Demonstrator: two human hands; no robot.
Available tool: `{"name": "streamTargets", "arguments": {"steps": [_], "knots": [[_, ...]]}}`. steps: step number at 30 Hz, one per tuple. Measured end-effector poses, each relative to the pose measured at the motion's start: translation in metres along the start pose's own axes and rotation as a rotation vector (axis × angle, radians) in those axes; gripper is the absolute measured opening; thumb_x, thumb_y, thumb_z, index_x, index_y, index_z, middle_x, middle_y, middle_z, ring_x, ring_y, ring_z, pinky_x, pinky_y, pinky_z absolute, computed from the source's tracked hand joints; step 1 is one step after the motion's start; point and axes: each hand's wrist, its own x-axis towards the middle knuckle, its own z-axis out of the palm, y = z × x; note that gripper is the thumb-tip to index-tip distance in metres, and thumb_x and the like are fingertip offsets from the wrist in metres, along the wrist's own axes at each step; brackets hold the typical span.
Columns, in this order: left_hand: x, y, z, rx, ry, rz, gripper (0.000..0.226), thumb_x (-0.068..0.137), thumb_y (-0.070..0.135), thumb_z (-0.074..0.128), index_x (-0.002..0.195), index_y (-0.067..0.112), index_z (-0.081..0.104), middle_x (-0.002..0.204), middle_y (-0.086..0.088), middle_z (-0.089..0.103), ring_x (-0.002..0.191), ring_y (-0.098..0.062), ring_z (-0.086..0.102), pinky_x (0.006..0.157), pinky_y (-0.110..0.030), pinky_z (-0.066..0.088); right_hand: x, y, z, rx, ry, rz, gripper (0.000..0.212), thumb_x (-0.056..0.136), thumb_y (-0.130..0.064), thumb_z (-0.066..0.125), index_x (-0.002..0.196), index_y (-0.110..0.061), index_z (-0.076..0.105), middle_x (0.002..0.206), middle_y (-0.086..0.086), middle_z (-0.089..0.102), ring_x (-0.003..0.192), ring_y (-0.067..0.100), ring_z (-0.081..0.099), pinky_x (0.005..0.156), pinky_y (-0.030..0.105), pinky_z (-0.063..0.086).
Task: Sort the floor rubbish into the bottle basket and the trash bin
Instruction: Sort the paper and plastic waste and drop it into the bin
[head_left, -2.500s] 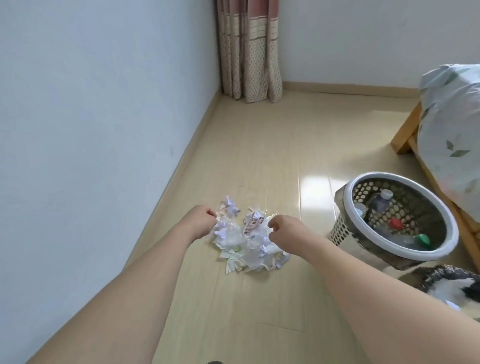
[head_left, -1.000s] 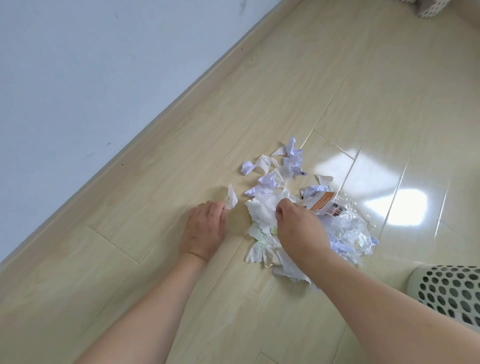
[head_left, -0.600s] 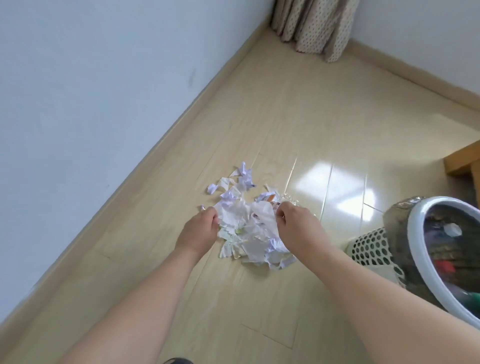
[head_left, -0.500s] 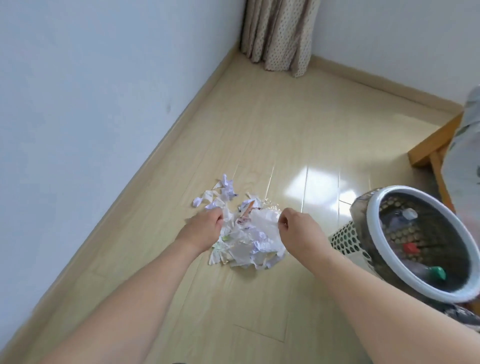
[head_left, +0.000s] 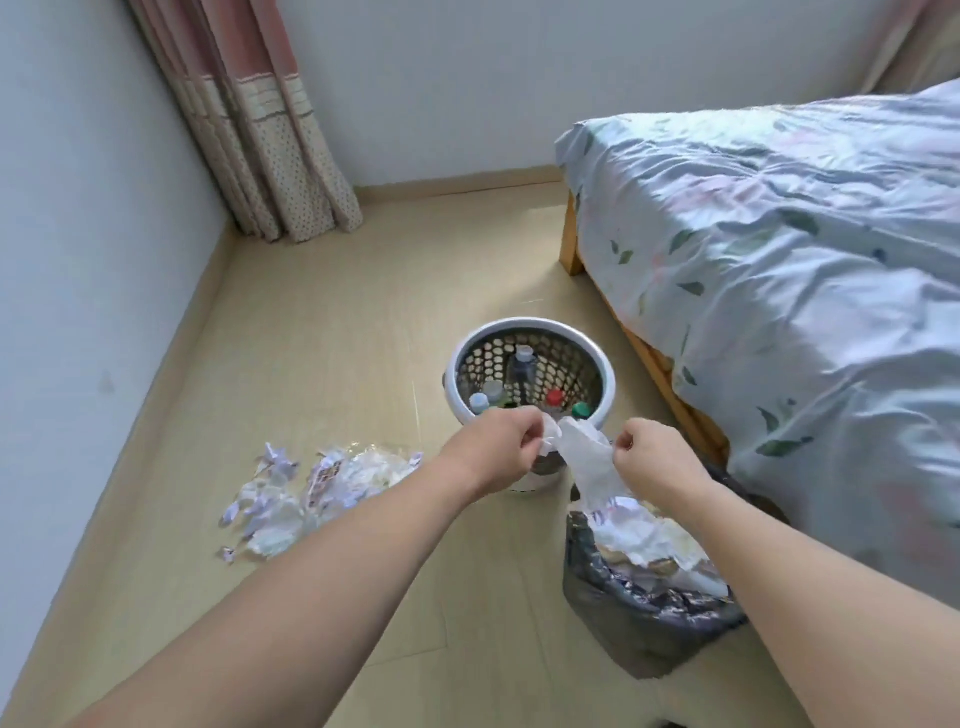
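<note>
both forearms cover the floor nearest the camera. below the right hand (head_left: 652, 457), the trash bin (head_left: 644, 618) is partly hidden. left hand (head_left: 501, 441) and right hand pinch a crumpled white sheet (head_left: 589, 462) above it. scraps (head_left: 311, 493) lie left; bottle basket (head_left: 530, 374) beyond.

Two bare forearms are reaching forward from the bottom edge of the view, converging toward the centre. The left hand (head_left: 501, 441) is curling its fingers into a loose fist, knuckles up, and pinching one end of a crumpled white tissue (head_left: 587, 457) at its fingertips. The right hand (head_left: 652, 454) is hovering just beside it at about the same height, fingers likewise curled, thumb pressing against the forefinger and gripping the tissue's other side. Both wrists are staying roughly straight, the hands close together but not touching.
</note>
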Motion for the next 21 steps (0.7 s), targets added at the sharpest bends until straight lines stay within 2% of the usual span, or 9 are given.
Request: {"name": "streamTargets", "arguments": {"steps": [4, 8, 11, 13, 15, 17, 19, 21], "knots": [[0.035, 0.063, 0.066, 0.032, -0.074, 0.000, 0.011, 0.093, 0.023, 0.052, 0.094, 0.018, 0.063, 0.095, -0.004, 0.069, 0.087, -0.026, 0.063, 0.077, -0.037, 0.053, 0.001, 0.084, -0.014, 0.031, -0.030, 0.151, 0.015, 0.086, -0.013, 0.047, 0.087, -0.017, 0.061, 0.093, 0.005, 0.064, 0.085, 0.025, 0.060, 0.076, 0.036, 0.053], [0.057, 0.089, 0.132, 0.099, -0.210, -0.056, 0.010, 0.093, 0.021, 0.049, 0.090, 0.018, 0.059, 0.094, -0.004, 0.068, 0.087, -0.027, 0.062, 0.076, -0.037, 0.053, 0.006, 0.148, -0.005, 0.064, -0.051, 0.251, 0.016, 0.086, -0.013, 0.047, 0.088, -0.018, 0.062, 0.094, 0.004, 0.064, 0.086, 0.025, 0.060, 0.076, 0.034, 0.053], [0.066, 0.088, 0.168, 0.193, -0.387, -0.116, 0.024, 0.095, 0.022, 0.045, 0.114, 0.018, 0.059, 0.113, -0.005, 0.065, 0.099, -0.025, 0.061, 0.084, -0.036, 0.052, 0.010, 0.177, 0.014, 0.117, -0.145, 0.275, 0.015, 0.087, -0.013, 0.046, 0.087, -0.019, 0.060, 0.092, 0.002, 0.063, 0.084, 0.023, 0.061, 0.073, 0.033, 0.052], [0.068, 0.083, 0.176, 0.209, -0.452, -0.152, 0.036, 0.096, 0.022, 0.043, 0.130, 0.018, 0.052, 0.125, -0.006, 0.060, 0.107, -0.025, 0.059, 0.087, -0.033, 0.050, 0.011, 0.186, 0.024, 0.157, -0.196, 0.256, 0.014, 0.087, -0.012, 0.045, 0.084, -0.019, 0.057, 0.089, 0.002, 0.060, 0.088, 0.025, 0.060, 0.073, 0.031, 0.050], [0.068, 0.079, 0.173, 0.220, -0.442, -0.166, 0.039, 0.095, 0.020, 0.041, 0.133, 0.019, 0.050, 0.126, -0.006, 0.060, 0.107, -0.024, 0.059, 0.089, -0.035, 0.051, 0.009, 0.189, 0.028, 0.195, -0.213, 0.239, 0.019, 0.088, -0.014, 0.046, 0.101, -0.020, 0.059, 0.100, 0.004, 0.059, 0.098, 0.026, 0.058, 0.082, 0.033, 0.050], [0.068, 0.076, 0.163, 0.231, -0.410, -0.163, 0.036, 0.094, 0.020, 0.041, 0.128, 0.020, 0.053, 0.121, -0.004, 0.062, 0.104, -0.023, 0.060, 0.089, -0.035, 0.052, 0.009, 0.188, 0.023, 0.179, -0.194, 0.233, 0.039, 0.091, -0.019, 0.047, 0.129, -0.016, 0.053, 0.123, 0.007, 0.057, 0.111, 0.027, 0.055, 0.092, 0.037, 0.049], [0.064, 0.072, 0.142, 0.230, -0.367, -0.179, 0.030, 0.094, 0.019, 0.042, 0.120, 0.019, 0.058, 0.115, -0.002, 0.064, 0.100, -0.021, 0.060, 0.086, -0.035, 0.053, 0.009, 0.176, 0.014, 0.110, -0.140, 0.208, 0.045, 0.091, -0.023, 0.048, 0.136, -0.016, 0.048, 0.132, 0.009, 0.054, 0.116, 0.029, 0.053, 0.096, 0.042, 0.048], [0.057, 0.065, 0.117, 0.200, -0.310, -0.208, 0.027, 0.092, 0.018, 0.044, 0.114, 0.019, 0.060, 0.111, 0.000, 0.064, 0.098, -0.020, 0.060, 0.085, -0.034, 0.053, 0.008, 0.152, 0.001, 0.053, -0.085, 0.162, 0.043, 0.091, -0.022, 0.048, 0.133, -0.016, 0.050, 0.131, 0.009, 0.053, 0.117, 0.031, 0.052, 0.098, 0.045, 0.048]]}}
